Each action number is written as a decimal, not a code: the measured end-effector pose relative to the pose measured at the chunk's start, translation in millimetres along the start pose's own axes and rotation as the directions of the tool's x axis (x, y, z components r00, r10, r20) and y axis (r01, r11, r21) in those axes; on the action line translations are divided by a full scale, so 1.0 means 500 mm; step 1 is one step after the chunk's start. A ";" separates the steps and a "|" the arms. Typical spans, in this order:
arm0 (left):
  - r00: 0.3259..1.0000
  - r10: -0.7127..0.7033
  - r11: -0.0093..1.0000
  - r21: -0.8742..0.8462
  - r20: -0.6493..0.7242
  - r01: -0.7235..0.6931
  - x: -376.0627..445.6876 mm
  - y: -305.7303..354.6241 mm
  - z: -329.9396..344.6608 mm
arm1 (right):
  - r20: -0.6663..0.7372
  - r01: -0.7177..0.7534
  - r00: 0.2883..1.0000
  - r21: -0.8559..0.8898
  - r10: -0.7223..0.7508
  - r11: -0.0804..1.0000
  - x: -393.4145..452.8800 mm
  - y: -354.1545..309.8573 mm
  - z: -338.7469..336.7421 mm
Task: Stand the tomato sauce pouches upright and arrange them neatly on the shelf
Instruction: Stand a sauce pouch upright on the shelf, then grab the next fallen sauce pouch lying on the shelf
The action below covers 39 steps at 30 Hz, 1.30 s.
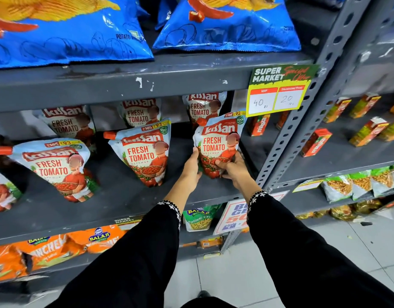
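At right end of shelf: pouch upright, gripped low by left hand and right hand, one per side. Likely soft, liquid-heavy, slick film; best held near base gusset, not spout.

Both arms reach fwd from near edge, black sleeves w/ white embroidered cuffs, forearms bare past cuffs. Left hand upright, palm facing right, fingers curled vs the left side of a ketchup pouch. Right hand opposite, thumb across pouch's lower front, fingers wrapped under its right side. Wrists near each other, hands clasping pouch between them.
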State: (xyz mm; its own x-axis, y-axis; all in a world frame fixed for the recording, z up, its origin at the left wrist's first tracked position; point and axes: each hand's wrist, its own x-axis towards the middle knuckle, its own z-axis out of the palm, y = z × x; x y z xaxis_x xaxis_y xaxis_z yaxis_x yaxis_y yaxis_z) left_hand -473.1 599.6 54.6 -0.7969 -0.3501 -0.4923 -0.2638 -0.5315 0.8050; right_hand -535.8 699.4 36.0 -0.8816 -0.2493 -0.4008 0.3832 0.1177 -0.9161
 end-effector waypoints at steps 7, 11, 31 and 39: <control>0.998 -0.036 0.999 -0.005 -0.055 0.036 -0.019 -0.018 -0.046 | -0.157 -0.013 0.987 0.053 0.021 0.999 0.014 0.046 0.021; 0.982 -0.023 0.999 0.022 -0.188 0.028 -0.026 -0.046 -0.122 | -0.464 -0.018 0.885 -0.104 -0.032 0.994 -0.029 0.073 0.075; 0.996 -0.028 0.998 -0.051 -0.089 0.024 -0.073 0.116 -0.364 | 0.119 -0.010 0.993 0.106 -0.003 0.994 -0.114 0.035 0.348; 0.997 -0.008 1.000 -0.013 -0.081 0.007 -0.082 0.111 -0.367 | 0.060 0.002 0.998 0.090 -0.007 0.996 -0.104 0.057 0.360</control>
State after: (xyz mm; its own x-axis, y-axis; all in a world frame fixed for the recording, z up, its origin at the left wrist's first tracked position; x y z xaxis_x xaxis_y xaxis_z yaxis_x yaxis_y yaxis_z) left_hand -355.6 443.0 58.8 -0.7483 -0.4073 -0.5237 -0.2622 -0.5436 0.7974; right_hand -429.2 542.6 29.5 -0.8664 -0.3069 -0.3939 0.4047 0.0307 -0.9139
